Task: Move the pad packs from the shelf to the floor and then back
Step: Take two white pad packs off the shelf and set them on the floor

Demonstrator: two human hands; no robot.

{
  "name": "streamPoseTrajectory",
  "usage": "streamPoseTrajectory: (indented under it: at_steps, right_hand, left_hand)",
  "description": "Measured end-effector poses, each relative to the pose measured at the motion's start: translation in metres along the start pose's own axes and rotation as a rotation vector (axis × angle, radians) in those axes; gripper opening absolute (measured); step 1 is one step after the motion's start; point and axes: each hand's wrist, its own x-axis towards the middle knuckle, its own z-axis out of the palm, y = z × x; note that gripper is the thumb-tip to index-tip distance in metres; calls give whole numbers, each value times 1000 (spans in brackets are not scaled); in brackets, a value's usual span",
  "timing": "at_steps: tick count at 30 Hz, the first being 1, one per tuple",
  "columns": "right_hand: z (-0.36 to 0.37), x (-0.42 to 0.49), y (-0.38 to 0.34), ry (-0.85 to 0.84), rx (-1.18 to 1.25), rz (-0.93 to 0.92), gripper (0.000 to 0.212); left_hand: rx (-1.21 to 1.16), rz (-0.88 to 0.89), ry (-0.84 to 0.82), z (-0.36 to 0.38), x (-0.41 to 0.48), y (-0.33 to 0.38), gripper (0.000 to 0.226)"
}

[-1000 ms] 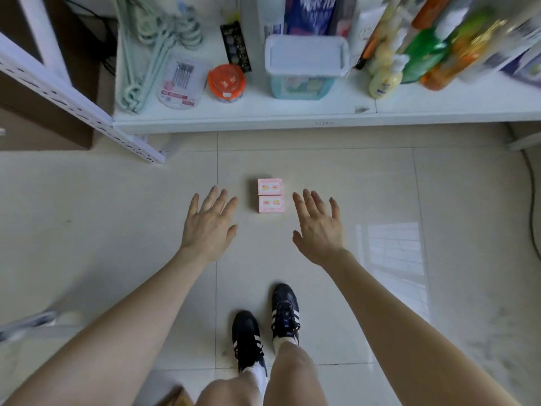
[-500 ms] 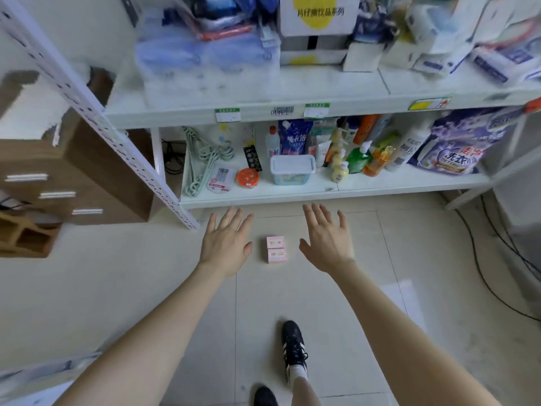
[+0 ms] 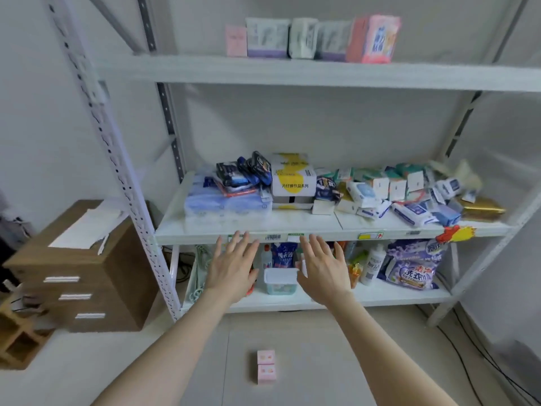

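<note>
Two small pink pad packs (image 3: 266, 367) lie side by side on the tiled floor in front of the white shelf unit (image 3: 292, 73). Several more pad packs (image 3: 310, 39), white, purple and pink, stand in a row on the top shelf. My left hand (image 3: 234, 266) and my right hand (image 3: 323, 269) are raised in front of the lower shelves, fingers spread and straight, holding nothing. Both hands are well above the packs on the floor and far below the top shelf.
The middle shelf (image 3: 322, 232) is crowded with tissue packs and boxes. The bottom shelf holds a lidded tub (image 3: 280, 281), bottles and a detergent bag (image 3: 412, 266). A brown drawer cabinet (image 3: 79, 276) stands left. Cables (image 3: 474, 361) run along the floor at right.
My view has tilted up from the floor to the whole shelf. Both hands have risen from beside the floor packs to the height of the lower shelves, still holding nothing.
</note>
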Motion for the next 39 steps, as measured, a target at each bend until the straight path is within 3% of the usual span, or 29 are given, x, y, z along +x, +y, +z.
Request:
streamPoseTrajectory:
  at_steps: [11,20,30,39]
  right_hand:
    - [-152,59,49,337,-23,-19,79]
    - [-234,93,86,492,-32,-57,77]
    - [-264,173,94,606,54,-100,75]
    - [-260,292,89,644,214,-28,77]
  left_hand:
    - [63,-13,296,-150,69,11,67]
    - [122,-18,492,-239,122,20,69]
    - [67,-62,619,-282,187,-12,71]
    - [-97,-39,590,-295,293,-89,80]
